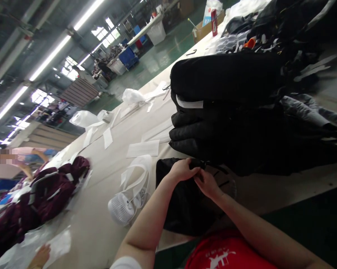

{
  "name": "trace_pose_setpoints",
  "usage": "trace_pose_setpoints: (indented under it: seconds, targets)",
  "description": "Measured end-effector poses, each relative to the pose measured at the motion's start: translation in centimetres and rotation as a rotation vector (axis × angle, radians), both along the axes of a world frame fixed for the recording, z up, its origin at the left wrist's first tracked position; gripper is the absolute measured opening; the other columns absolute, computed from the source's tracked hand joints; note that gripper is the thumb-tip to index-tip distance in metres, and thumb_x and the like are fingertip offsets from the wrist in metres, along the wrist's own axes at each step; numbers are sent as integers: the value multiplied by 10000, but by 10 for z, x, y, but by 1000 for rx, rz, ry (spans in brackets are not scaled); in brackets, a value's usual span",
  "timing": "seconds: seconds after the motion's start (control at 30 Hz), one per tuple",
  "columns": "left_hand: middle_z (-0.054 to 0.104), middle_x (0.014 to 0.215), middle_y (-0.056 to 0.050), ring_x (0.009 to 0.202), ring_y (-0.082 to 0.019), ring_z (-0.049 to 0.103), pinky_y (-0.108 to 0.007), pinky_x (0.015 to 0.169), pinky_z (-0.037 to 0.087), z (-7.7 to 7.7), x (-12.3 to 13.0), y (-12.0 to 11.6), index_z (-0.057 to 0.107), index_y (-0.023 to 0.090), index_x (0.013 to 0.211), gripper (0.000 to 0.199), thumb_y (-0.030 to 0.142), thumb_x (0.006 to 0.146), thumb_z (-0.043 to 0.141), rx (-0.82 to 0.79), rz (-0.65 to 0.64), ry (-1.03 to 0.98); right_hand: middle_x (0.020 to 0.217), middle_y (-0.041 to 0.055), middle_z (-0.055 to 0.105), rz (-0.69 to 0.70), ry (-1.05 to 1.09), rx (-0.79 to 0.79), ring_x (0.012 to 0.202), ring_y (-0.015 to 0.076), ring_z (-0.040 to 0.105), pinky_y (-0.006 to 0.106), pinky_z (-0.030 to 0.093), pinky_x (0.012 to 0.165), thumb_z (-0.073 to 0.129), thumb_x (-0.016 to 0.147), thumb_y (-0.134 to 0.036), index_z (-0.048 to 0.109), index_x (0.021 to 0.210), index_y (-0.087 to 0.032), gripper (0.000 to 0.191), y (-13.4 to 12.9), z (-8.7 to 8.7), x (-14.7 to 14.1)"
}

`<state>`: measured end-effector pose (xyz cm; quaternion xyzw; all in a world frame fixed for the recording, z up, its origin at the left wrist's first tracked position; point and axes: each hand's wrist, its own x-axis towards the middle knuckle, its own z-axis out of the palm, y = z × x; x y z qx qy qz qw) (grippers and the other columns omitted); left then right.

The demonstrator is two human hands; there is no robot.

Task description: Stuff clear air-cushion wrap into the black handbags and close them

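Note:
A black fabric piece (182, 209), perhaps a bag or garment, lies at the table's near edge in front of my body. My left hand (183, 170) is closed on its upper edge, thumb and fingers pinching the cloth. Close beside it, almost touching, my right hand (209, 182) pinches at the same edge. Whatever small part sits between the fingertips is hidden. Just beyond both hands rises a tall stack of black fabric pieces (227, 123), with a white strip (189, 102) showing between its layers.
A small white fan (121, 208) stands left of my arms beside looped white strapping (140, 172). Maroon garments (50, 198) lie at the left, where another person's hand (40, 256) reaches in. White strips (143, 148), a red can (214, 22) and a carton (204, 31) are farther along the table.

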<state>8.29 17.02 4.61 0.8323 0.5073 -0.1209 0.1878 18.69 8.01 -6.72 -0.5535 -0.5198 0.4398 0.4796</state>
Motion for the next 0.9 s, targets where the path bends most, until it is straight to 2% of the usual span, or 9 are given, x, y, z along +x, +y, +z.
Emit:
trace_pose_setpoints:
  seconds: [0.1, 0.2, 0.3, 0.43, 0.57, 0.7, 0.8, 0.9]
  targets:
    - [711, 962, -109, 884, -279, 664, -324, 728, 492, -2, 3, 3, 678, 184, 1018, 457, 556, 833, 490, -47, -58, 21, 850, 55, 692, 46, 53, 11, 797, 193, 645, 285, 459, 725, 493, 840, -309, 602, 992, -178, 228, 1, 0, 3]
    - [715, 891, -95, 844, -257, 669, -296, 689, 488, -10, 3, 4, 696, 181, 959, 437, 546, 843, 484, -92, -38, 19, 874, 55, 688, 34, 40, 29, 816, 190, 640, 284, 455, 744, 472, 863, -301, 600, 1012, -179, 231, 1, -5, 5]
    - [710, 897, -126, 865, -270, 668, -317, 723, 496, -17, 6, 1, 694, 147, 948, 463, 524, 877, 436, -40, -52, 70, 851, 60, 675, 22, -39, 30, 773, 185, 622, 286, 439, 728, 441, 896, -292, 607, 990, -175, 223, 0, -14, 7]
    - [697, 962, -192, 926, -316, 660, -387, 797, 499, -22, 18, -2, 691, 90, 983, 464, 422, 917, 374, -3, -209, 178, 809, 56, 658, 24, -185, 15, 766, 181, 605, 280, 426, 719, 424, 902, -211, 623, 926, -179, 203, -5, -22, 9]
    - [700, 975, -182, 951, -320, 657, -385, 835, 493, -29, 31, 1, 716, 109, 916, 362, 330, 889, 431, -50, -328, 249, 960, 88, 665, 31, -354, 31, 909, 200, 605, 288, 448, 812, 441, 915, -214, 634, 975, -165, 208, -12, -18, 14]
    - [707, 950, -144, 903, -284, 668, -352, 769, 511, -43, 36, -4, 710, 146, 928, 338, 289, 889, 407, 42, -229, 261, 1076, 115, 654, 167, -596, -100, 974, 217, 608, 296, 462, 835, 437, 943, -269, 610, 1065, -145, 245, -7, -7, 25]
    - [703, 939, -112, 869, -250, 668, -324, 725, 510, -56, 37, -13, 682, 173, 982, 330, 293, 907, 383, 157, -78, 216, 1090, 144, 648, 268, -757, -176, 934, 216, 632, 295, 478, 777, 315, 977, -208, 584, 1123, -130, 316, 1, -4, 31]
    - [692, 968, -93, 885, -235, 659, -315, 726, 503, -70, 39, -20, 653, 185, 1014, 306, 298, 918, 385, 255, 59, 139, 1087, 156, 647, 326, -817, -174, 921, 220, 644, 301, 489, 753, 273, 971, -150, 563, 1155, -117, 345, -2, -7, 27]
